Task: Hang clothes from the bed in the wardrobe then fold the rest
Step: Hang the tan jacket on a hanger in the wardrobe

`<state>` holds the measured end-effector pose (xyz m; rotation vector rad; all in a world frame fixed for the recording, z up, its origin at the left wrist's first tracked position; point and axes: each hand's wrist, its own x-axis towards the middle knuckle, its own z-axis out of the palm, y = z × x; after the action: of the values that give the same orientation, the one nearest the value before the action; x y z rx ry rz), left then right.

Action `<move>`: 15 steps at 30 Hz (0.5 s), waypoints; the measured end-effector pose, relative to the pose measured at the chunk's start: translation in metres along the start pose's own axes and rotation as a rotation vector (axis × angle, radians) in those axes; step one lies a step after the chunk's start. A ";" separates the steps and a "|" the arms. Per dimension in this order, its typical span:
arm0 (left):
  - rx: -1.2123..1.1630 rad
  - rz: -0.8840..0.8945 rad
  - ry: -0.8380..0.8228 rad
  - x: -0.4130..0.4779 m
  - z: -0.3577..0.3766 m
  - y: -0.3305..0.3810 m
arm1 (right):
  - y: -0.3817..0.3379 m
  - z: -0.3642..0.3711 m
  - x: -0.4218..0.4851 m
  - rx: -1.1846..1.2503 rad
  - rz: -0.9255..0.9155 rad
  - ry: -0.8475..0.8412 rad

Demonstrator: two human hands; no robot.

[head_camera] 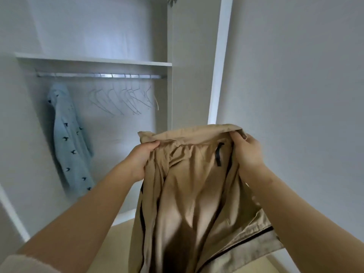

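Note:
I hold up a beige jacket [197, 194] in front of the open wardrobe [189, 79]. My left hand [140, 156] grips the jacket's left shoulder near the collar. My right hand [246, 150] grips the right side of the collar. The inside lining with a black loop faces me and a dark zip runs down the front edge. Inside the wardrobe a metal rail [98, 75] carries several bare wire hangers [122, 99]. A light blue patterned garment [71, 138] hangs at the rail's left end. The bed is out of view.
A white shelf [94, 61] sits above the rail. The open wardrobe door [295, 95] stands to the right, close behind my right hand. The wardrobe's lower edge and a strip of pale floor [122, 243] show below the jacket.

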<state>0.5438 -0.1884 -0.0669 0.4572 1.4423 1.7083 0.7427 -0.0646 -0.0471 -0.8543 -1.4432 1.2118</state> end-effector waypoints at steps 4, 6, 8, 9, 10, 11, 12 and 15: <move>-0.199 0.050 0.152 0.047 -0.040 0.033 | 0.032 0.077 0.046 0.010 0.012 -0.164; -0.270 0.079 0.223 0.070 -0.058 0.051 | 0.045 0.113 0.071 -0.005 0.016 -0.255; -0.355 0.113 0.289 0.093 -0.072 0.071 | 0.056 0.151 0.096 -0.022 0.020 -0.346; -0.402 0.150 0.324 0.103 -0.079 0.081 | 0.061 0.172 0.108 -0.033 0.024 -0.390; -0.430 0.197 0.363 0.112 -0.087 0.090 | 0.066 0.193 0.117 -0.047 0.030 -0.436; -0.435 0.243 0.398 0.119 -0.096 0.099 | 0.070 0.213 0.125 -0.060 0.037 -0.484; -0.443 0.278 0.426 0.125 -0.106 0.105 | 0.074 0.235 0.132 -0.068 0.044 -0.532; -0.532 0.279 0.519 0.134 -0.144 0.118 | 0.087 0.301 0.142 -0.099 0.047 -0.673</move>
<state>0.3181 -0.1746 -0.0273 -0.0955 1.2183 2.4653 0.4112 0.0174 -0.0859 -0.5616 -2.0370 1.5598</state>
